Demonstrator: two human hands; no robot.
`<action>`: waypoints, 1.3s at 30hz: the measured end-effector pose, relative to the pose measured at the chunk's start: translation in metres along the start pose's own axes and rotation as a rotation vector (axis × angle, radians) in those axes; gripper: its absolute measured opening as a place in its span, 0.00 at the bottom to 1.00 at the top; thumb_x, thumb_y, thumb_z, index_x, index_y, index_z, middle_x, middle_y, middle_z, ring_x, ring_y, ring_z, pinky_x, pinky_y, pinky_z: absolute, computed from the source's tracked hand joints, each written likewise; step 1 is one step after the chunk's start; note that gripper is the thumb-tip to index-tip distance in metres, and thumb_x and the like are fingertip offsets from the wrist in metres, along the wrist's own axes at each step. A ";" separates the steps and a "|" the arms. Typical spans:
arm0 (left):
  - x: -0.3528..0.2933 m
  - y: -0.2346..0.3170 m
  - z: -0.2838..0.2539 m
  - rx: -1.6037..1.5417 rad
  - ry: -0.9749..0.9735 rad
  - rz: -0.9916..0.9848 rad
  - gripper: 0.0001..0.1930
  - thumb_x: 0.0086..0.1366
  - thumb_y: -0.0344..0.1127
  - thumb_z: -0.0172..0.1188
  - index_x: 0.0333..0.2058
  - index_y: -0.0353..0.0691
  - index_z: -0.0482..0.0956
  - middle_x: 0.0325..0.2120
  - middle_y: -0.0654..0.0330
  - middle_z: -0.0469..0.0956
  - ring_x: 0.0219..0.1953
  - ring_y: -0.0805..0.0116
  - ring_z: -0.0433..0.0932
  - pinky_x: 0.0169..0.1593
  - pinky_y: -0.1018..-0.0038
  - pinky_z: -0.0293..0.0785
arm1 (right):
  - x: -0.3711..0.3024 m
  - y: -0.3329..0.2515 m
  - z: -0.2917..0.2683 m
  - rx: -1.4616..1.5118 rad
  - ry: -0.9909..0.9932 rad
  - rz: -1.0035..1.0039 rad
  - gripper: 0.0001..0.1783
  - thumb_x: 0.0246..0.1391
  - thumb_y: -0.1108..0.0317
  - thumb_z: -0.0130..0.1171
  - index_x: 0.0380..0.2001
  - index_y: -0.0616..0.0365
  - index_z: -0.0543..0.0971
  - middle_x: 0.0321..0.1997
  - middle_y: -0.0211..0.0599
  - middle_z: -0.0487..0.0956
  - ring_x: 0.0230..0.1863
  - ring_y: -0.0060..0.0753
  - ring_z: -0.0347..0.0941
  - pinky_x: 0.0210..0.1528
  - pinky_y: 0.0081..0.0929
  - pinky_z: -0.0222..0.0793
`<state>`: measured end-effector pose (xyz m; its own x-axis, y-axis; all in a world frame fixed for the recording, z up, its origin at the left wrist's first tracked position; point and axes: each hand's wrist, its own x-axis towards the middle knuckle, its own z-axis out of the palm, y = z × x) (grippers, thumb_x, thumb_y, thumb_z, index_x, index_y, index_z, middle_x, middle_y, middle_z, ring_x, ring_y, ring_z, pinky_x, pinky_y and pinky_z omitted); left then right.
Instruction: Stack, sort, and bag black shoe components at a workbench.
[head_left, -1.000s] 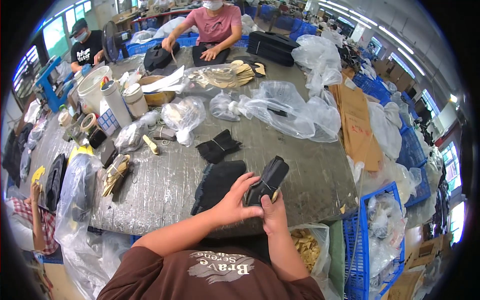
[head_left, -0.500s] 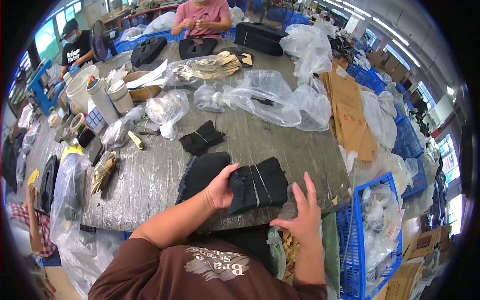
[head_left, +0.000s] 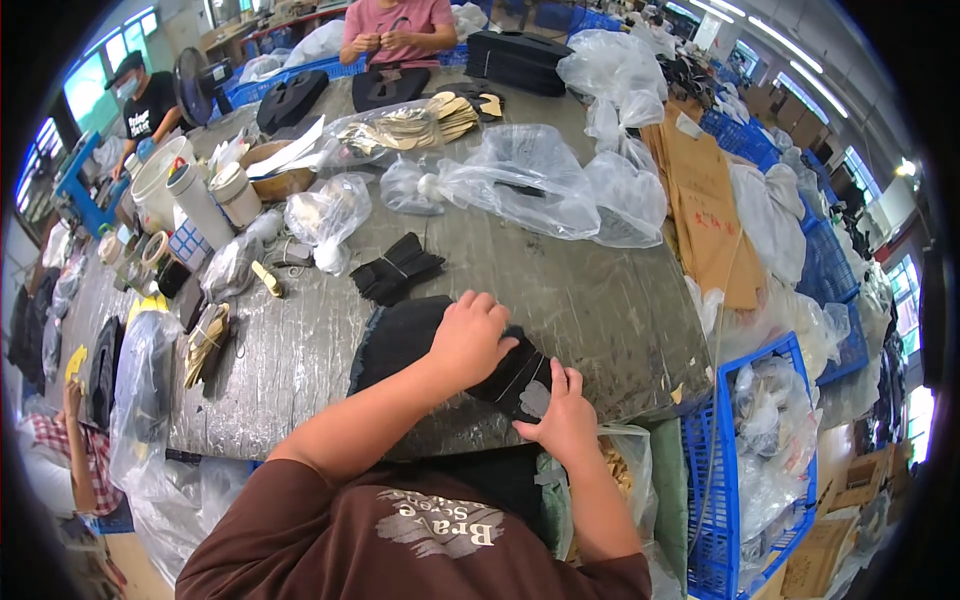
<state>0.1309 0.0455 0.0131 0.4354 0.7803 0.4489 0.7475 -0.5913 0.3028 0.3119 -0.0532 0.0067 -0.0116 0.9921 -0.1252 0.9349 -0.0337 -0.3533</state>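
A banded bundle of black fabric pieces [head_left: 512,378] rests slantwise near the table's front edge, a grey patch showing at its near right end. My left hand [head_left: 472,338] curls over its far left end, palm down, hiding that part. At the other end, my right hand [head_left: 563,415] grips the bundle between thumb and fingers, beside the grey patch. Under my left hand and wrist lies a larger black fabric stack [head_left: 395,338] with a frayed left edge. Just beyond it sits a smaller tied black bundle [head_left: 397,268].
Clear plastic bags [head_left: 535,185] lie across the table's far side. White containers [head_left: 195,205] and a tied tan bundle [head_left: 207,345] stand or lie leftward. A blue crate [head_left: 725,470] of plastic is at the right. Co-workers occupy the far side and left edge.
The banded bundle has turned and tilted down to the right. My left hand has moved over its top, and my open right hand has come in to grip its right end.
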 end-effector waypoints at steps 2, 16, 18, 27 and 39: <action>0.001 0.021 -0.014 -0.049 -0.321 -0.076 0.18 0.53 0.46 0.62 0.36 0.37 0.78 0.33 0.52 0.77 0.36 0.51 0.76 0.38 0.60 0.74 | 0.001 0.001 0.001 0.012 0.014 0.028 0.61 0.24 0.54 0.76 0.63 0.61 0.54 0.58 0.48 0.61 0.43 0.53 0.74 0.43 0.42 0.73; -0.023 0.007 -0.029 -1.199 -0.598 -0.735 0.11 0.64 0.35 0.52 0.27 0.33 0.72 0.19 0.61 0.73 0.20 0.69 0.75 0.28 0.73 0.73 | -0.004 0.010 0.002 0.071 0.068 -0.116 0.59 0.23 0.55 0.76 0.61 0.58 0.57 0.57 0.47 0.62 0.44 0.53 0.74 0.44 0.41 0.72; -0.021 -0.013 -0.039 -0.979 -0.785 -0.652 0.11 0.61 0.38 0.56 0.27 0.35 0.76 0.17 0.63 0.71 0.19 0.72 0.72 0.25 0.73 0.70 | -0.002 0.023 -0.008 0.119 -0.056 -0.313 0.57 0.22 0.56 0.76 0.60 0.55 0.59 0.57 0.45 0.62 0.43 0.53 0.73 0.44 0.41 0.72; -0.004 -0.056 -0.027 -0.253 -0.517 -0.161 0.09 0.52 0.35 0.57 0.26 0.37 0.82 0.21 0.49 0.78 0.24 0.56 0.77 0.29 0.60 0.71 | 0.003 0.026 -0.014 0.046 -0.189 -0.443 0.56 0.19 0.57 0.76 0.59 0.52 0.61 0.58 0.42 0.62 0.42 0.53 0.73 0.43 0.42 0.71; 0.033 -0.034 -0.016 -0.431 -0.497 -0.019 0.07 0.52 0.32 0.58 0.29 0.38 0.82 0.29 0.52 0.81 0.36 0.51 0.79 0.41 0.61 0.74 | 0.003 0.027 -0.009 -0.017 -0.114 -0.478 0.59 0.21 0.54 0.76 0.60 0.55 0.58 0.56 0.43 0.62 0.39 0.50 0.74 0.40 0.40 0.72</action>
<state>0.1118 0.0878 0.0311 0.6813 0.7314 0.0294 0.5345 -0.5245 0.6627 0.3401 -0.0496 0.0048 -0.4784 0.8765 -0.0534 0.8212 0.4250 -0.3809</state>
